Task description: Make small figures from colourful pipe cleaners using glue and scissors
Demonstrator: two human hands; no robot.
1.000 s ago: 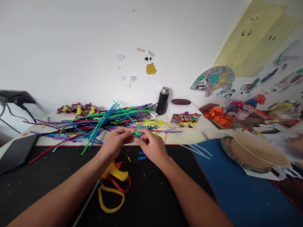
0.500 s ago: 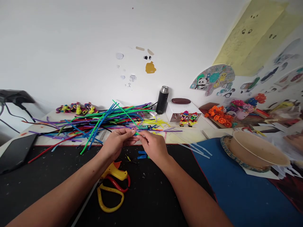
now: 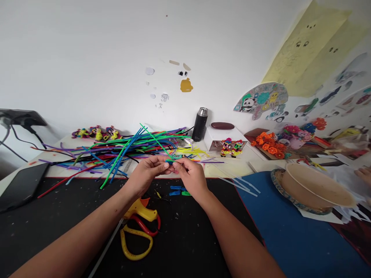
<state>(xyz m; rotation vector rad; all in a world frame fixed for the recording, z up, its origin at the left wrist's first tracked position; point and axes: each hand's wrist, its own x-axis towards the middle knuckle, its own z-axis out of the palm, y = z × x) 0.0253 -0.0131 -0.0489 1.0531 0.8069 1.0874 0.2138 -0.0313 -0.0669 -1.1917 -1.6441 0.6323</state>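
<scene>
My left hand [image 3: 147, 172] and my right hand [image 3: 191, 175] meet above the black mat [image 3: 58, 216], fingertips pinched together on a short green pipe cleaner piece [image 3: 170, 161]. Just behind them lies a big heap of long coloured pipe cleaners [image 3: 116, 150]. Small blue and green cut pieces [image 3: 178, 190] lie on the mat under my right hand. A yellow glue gun [image 3: 139, 208] and yellow-handled scissors [image 3: 136, 241] lie under my left forearm.
A dark flask [image 3: 199, 123], a white box [image 3: 222, 135] and small figures [image 3: 231, 146] stand behind. A tan bowl [image 3: 314, 185] sits on the blue mat [image 3: 290, 231] at right; another person's hand [image 3: 363, 173] shows at the right edge. A dark tablet [image 3: 20, 185] lies at left.
Both hands stay pinched together on the green piece and have shifted slightly up. A green bit now lies beside the blue pieces on the mat.
</scene>
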